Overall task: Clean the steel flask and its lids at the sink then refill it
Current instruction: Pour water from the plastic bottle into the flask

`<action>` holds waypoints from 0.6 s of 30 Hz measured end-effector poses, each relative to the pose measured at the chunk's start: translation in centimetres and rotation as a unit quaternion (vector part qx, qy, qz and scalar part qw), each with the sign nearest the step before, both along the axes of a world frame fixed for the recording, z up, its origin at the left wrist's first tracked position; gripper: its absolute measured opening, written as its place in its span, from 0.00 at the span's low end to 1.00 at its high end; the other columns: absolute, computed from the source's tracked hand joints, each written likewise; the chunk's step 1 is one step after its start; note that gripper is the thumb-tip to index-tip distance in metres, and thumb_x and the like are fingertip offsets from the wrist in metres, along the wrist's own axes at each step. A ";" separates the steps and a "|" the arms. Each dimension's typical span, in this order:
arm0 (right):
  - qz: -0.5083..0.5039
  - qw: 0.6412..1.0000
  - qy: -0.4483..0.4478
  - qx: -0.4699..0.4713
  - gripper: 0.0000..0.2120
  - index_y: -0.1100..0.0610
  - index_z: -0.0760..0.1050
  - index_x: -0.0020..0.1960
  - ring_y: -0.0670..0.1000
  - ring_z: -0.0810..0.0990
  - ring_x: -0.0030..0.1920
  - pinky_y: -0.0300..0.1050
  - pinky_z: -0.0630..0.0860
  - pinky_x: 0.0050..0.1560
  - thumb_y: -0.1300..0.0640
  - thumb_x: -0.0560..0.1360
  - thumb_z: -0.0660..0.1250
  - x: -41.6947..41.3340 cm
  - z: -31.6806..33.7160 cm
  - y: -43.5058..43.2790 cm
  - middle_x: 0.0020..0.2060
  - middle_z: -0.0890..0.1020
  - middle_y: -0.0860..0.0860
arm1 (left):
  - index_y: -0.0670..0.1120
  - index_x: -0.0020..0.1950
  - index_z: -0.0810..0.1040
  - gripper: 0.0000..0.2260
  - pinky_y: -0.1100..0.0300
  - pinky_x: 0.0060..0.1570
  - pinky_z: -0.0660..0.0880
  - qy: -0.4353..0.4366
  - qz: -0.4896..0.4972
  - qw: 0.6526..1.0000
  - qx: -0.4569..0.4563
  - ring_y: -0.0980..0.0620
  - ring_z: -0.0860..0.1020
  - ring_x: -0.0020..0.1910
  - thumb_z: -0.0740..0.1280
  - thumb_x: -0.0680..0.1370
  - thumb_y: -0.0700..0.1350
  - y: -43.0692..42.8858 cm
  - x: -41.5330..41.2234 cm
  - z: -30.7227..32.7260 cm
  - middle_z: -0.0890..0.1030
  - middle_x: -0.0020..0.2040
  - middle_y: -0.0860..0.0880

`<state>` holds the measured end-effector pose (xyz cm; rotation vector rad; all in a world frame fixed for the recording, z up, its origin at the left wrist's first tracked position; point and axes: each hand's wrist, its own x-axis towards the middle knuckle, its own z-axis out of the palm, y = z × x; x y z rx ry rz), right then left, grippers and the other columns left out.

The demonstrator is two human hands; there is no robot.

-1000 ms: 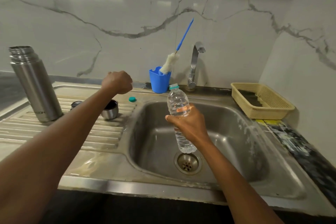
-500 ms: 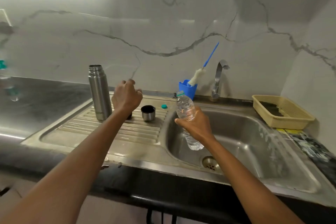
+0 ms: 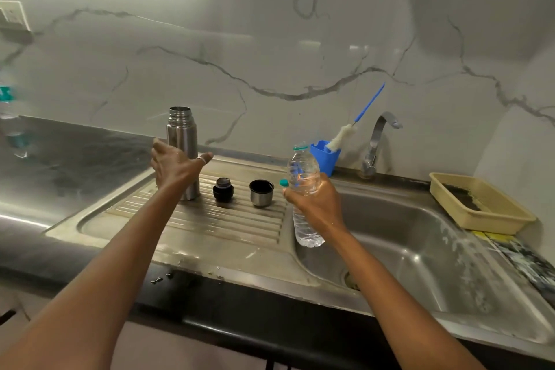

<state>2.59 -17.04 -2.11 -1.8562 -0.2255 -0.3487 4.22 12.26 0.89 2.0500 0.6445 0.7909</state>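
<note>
The steel flask [image 3: 181, 129] is a tall, shiny round tube. It stands straight up with its open mouth to the top, at the back left of the ribbed drain board [image 3: 240, 221]. The left grip [image 3: 175, 166] is wide open right in front of the flask, fingers spread and thumb out to the side; I cannot tell if it touches the flask. Just to the right of the flask sit a round black lid [image 3: 223, 189] and then a short steel cup lid [image 3: 261, 193], mouth up and dark inside. The right grip [image 3: 315, 204] is curled round a clear, bumpy plastic bottle [image 3: 302, 169]. The bottle stands nearly upright over the left edge of the steel sink [image 3: 420, 237], open neck up. A small teal cap [image 3: 283, 182] lies just beside the fingers. Behind are a blue cup [image 3: 326, 157] with a fluffy white brush [image 3: 341, 136], a curved tap [image 3: 375, 141] and a tan plastic basket [image 3: 486, 219]. The desk [image 3: 75, 156] on the left is dark and shiny.
</note>
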 end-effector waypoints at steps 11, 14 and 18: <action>0.024 1.000 -0.003 0.008 0.24 0.55 0.75 0.59 0.42 0.84 0.43 0.37 0.80 0.43 0.55 0.68 0.81 0.9 -0.7 0.7 0.46 0.84 0.48 | 0.38 0.69 0.68 0.32 0.43 0.65 0.72 0.046 0.003 0.998 -0.036 0.37 0.71 0.67 0.78 0.73 0.47 3.2 2.1 1.0 0.72 0.66 0.36; 0.019 1.000 -0.004 0.019 0.23 0.54 0.76 0.57 0.43 0.84 0.43 0.40 0.81 0.44 0.54 0.67 0.81 0.8 -0.4 0.5 0.45 0.85 0.48 | 0.40 0.69 0.70 0.33 0.42 0.66 0.72 0.044 -0.026 0.998 -0.045 0.37 0.71 0.67 0.80 0.71 0.49 3.7 2.1 1.0 0.73 0.65 0.38; 0.007 1.000 -0.006 0.010 0.23 0.50 0.76 0.53 0.46 0.85 0.42 0.51 0.84 0.48 0.47 0.63 0.80 0.9 0.6 -0.2 0.43 0.85 0.47 | 0.43 0.66 0.72 0.28 0.45 0.61 0.74 0.023 -0.052 0.995 -0.078 0.39 0.76 0.61 0.80 0.71 0.47 2.7 2.2 1.1 0.78 0.57 0.41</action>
